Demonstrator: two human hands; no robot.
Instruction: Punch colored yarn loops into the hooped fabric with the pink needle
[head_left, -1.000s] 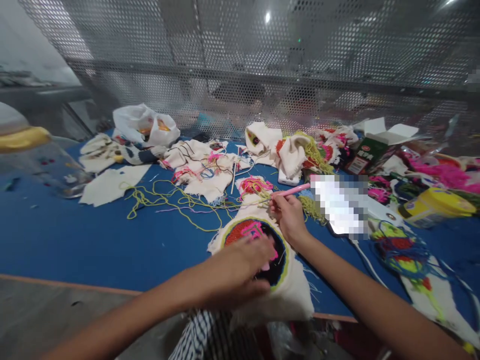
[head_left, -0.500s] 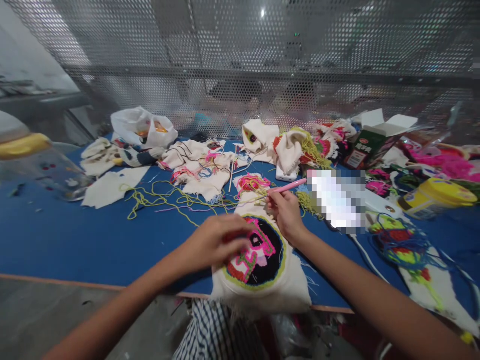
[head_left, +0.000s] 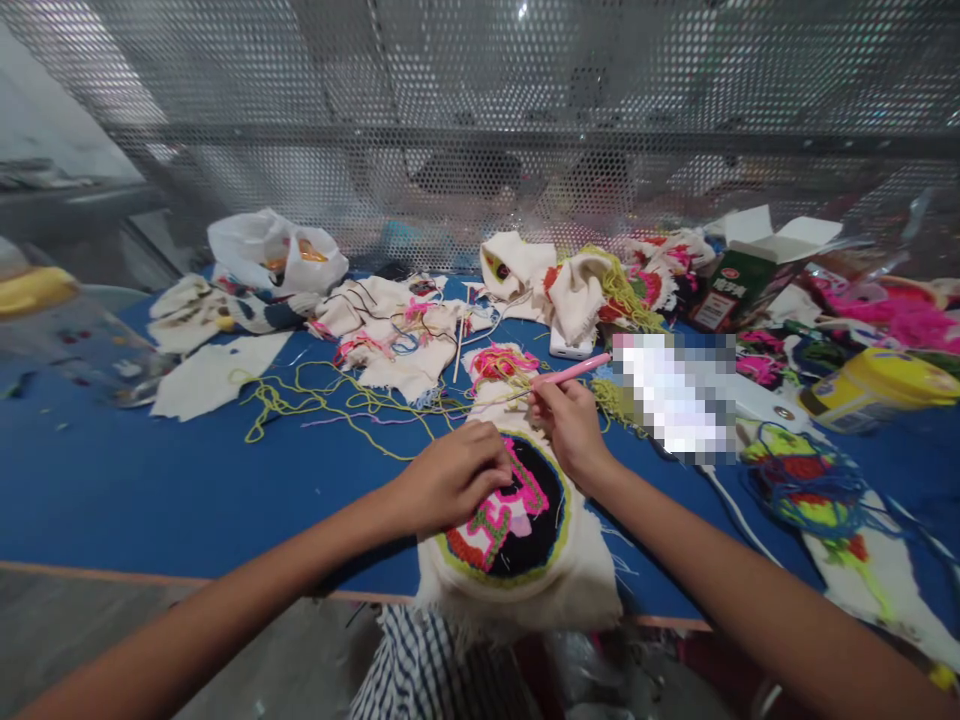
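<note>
A round piece of embroidery [head_left: 532, 515] in pink, black, red and green, on cream cloth [head_left: 517, 605], lies at the table's front edge. My left hand [head_left: 457, 475] is closed over its upper left part, fingertips together at the black area; whatever they pinch is too small to make out. Above the embroidery's upper right, my right hand [head_left: 566, 425] grips a pink pen-like tool [head_left: 576, 370], its thin metal tip pointing left. Yellow-green yarn [head_left: 360, 400] trails leftward from near the tip across the blue table.
Behind are cloth scraps [head_left: 397, 330], a white plastic bag [head_left: 274, 250] and a perforated metal screen [head_left: 450, 120]. On the right are a green box [head_left: 731, 285], a yellow-lidded tub [head_left: 870, 390], a white cable [head_left: 739, 515] and yarn-wrapped cloth [head_left: 806, 480]. A clear bottle [head_left: 82, 335] stands left.
My left hand has come down onto the embroidery, its fingers drawn together. My right hand still holds the pink tool in nearly the same place. The view has shifted slightly.
</note>
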